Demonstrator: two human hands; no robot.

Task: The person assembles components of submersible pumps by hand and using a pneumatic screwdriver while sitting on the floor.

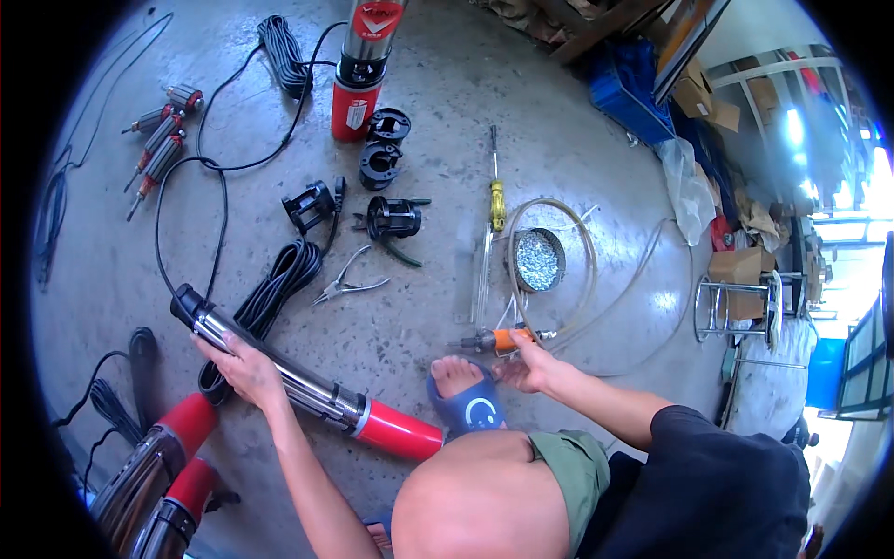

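A long steel submersible pump [321, 384] with a red end and a black cap slants across the floor in front of me. My left hand [248, 369] is closed around its steel body near the cap, and the undersides of the fingers are hidden. Beside my sandalled foot, my right hand [529, 367] grips an orange air screwdriver [506, 340] by its rear part. The tool lies low over the floor, its tip toward the left. Behind it stands a round tin of small screws [538, 261], with a clear hose [589, 244] looped around it.
A yellow-handled screwdriver [497, 200], pliers [348, 284] and black plastic housings [393, 218] lie ahead. Coiled black cable [285, 279] runs to the pump. Motor armatures [160, 154] are at the far left, more red-ended pumps [182, 433] near left. A stool [745, 303] stands right.
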